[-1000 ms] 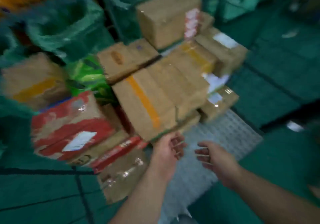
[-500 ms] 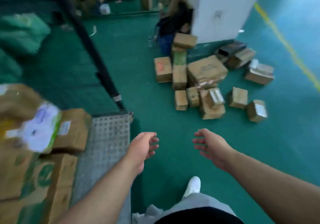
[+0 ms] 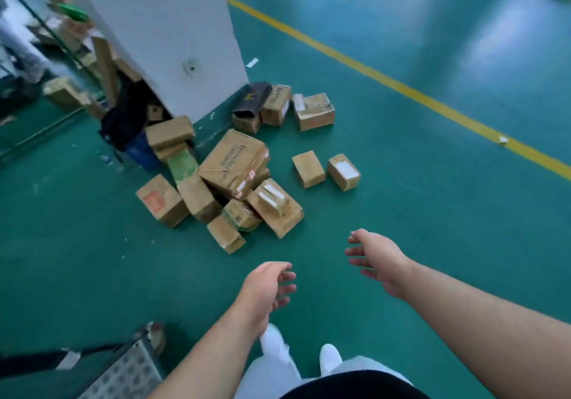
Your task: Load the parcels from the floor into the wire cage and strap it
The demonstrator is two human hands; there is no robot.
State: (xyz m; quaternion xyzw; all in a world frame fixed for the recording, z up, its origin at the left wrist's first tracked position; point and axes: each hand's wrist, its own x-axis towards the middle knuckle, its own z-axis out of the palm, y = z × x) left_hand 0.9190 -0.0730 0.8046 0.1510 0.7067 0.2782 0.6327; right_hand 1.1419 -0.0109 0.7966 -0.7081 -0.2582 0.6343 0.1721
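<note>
— Hands first: what condition?
— Left hand [image 3: 265,287] and right hand [image 3: 378,256] are both held out ahead of the body, above the floor and apart from each other. Fingers on each are loosely curled, palms turned inward. Neither holds anything.
— Largest item in view?
— Green floor [image 3: 417,213], glossy, crossed by a yellow line [image 3: 401,89] that runs from top centre to the right edge.
— Next?
— White pillar [image 3: 173,27], upper left, standing on that floor.
— Location of the parcels?
— Main heap of parcels [image 3: 197,197] lies on the floor at the pillar's near corner, ahead and left of the hands, well apart from both. Cardboard boxes lean against one another. The biggest, a printed box [image 3: 231,160], sits tilted on top.
— Any strays?
— A few rest against the pillar's foot, among them a black bag [image 3: 253,98] and a taped box [image 3: 315,111]. Right of the heap, two small boxes [image 3: 309,169] lie side by side, near each other but apart.
— Cage?
— Only a perforated metal plate [image 3: 123,377] shows at the bottom left corner, with a dark bar beside it. Whether it belongs to the cage I cannot tell.
— Smaller items?
— White shoes [image 3: 330,358] below the hands, and a paper scrap [image 3: 502,140] on the yellow line
</note>
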